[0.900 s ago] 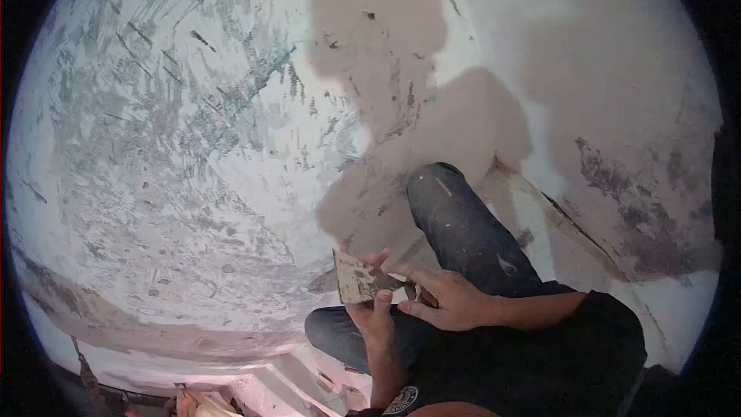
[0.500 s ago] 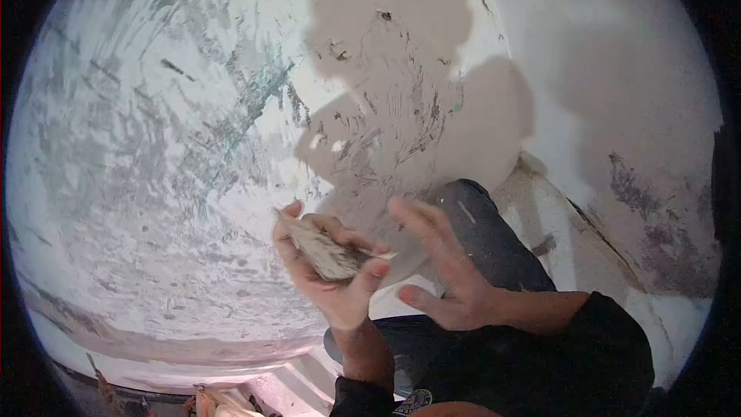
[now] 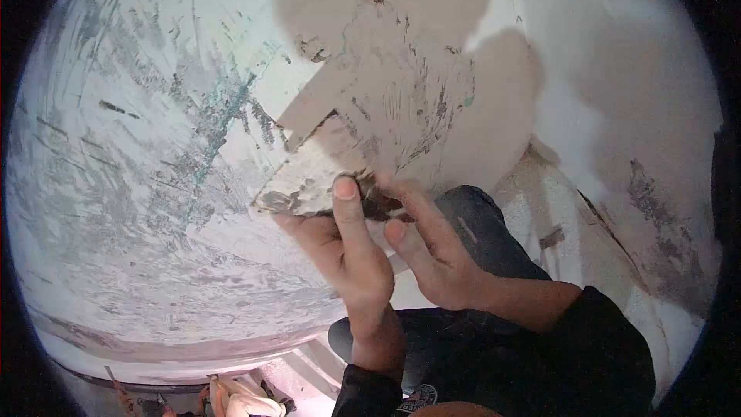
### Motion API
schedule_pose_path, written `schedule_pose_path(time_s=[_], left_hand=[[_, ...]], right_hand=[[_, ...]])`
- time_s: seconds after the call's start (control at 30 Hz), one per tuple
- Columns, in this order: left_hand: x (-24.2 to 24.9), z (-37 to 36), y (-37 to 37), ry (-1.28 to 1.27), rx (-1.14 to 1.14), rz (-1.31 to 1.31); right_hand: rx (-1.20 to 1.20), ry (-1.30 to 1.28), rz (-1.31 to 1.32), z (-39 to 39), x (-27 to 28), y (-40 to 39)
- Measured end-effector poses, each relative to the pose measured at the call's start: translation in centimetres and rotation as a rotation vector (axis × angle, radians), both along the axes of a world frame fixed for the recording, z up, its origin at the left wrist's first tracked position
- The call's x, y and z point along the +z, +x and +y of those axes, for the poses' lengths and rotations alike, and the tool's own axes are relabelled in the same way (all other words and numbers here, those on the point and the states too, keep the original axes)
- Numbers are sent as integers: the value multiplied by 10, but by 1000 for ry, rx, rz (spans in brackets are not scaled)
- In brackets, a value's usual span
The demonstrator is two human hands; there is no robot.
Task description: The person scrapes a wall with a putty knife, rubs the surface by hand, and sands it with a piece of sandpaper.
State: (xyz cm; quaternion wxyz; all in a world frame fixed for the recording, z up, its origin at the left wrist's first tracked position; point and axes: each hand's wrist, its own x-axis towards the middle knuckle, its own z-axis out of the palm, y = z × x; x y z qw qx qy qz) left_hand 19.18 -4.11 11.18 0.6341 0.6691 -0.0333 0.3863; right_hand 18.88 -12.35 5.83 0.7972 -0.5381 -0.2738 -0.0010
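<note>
My left hand grips a putty knife, its thumb pressed on top of the blade and its fingers underneath. The wide, flat blade flares toward the upper left and carries pale, patchy plaster with dark spots. At the narrow dark end, the fingers and thumb of my right hand close around the knife, blurred at the fingertips. Both hands meet in front of the smeared wall surface, and much of the knife's handle end is hidden by them.
Grey streaks and chipped spots mark the pale surface, and my shadow falls across its upper middle. A crack runs along the lower right. My dark-trousered knee is bent beside my right hand. Several jumbled items lie at the bottom left.
The putty knife has turned and risen, so the blade's broad face now shows. My left thumb has moved onto the blade, and my right hand has come in to the knife's narrow end.
</note>
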Motion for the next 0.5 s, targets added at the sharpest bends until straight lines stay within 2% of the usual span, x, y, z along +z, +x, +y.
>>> schedule_pose_path(time_s=[0.07,0.1,0.13,0.17,0.23,0.3,0.4,0.5], left_hand=[[7,-14,12,-10,9,-43],[6,-10,16,22,-51,-2],[4,-6,22,54,-110,38],[-3,-1,32,139,2,19],[3,1,39,107,-50,98],[3,3,46,63,-103,186],[-7,-3,60,52,22,65],[-10,-5,63,67,-47,86]], right_hand=[[99,118,195,8,-1,7],[62,19,202,5,3,10],[61,23,206,8,2,15],[-9,99,158,13,1,20],[-77,178,115,11,5,30],[-76,34,120,-2,15,42],[-81,43,116,-5,14,56],[-29,27,169,-10,17,59]])
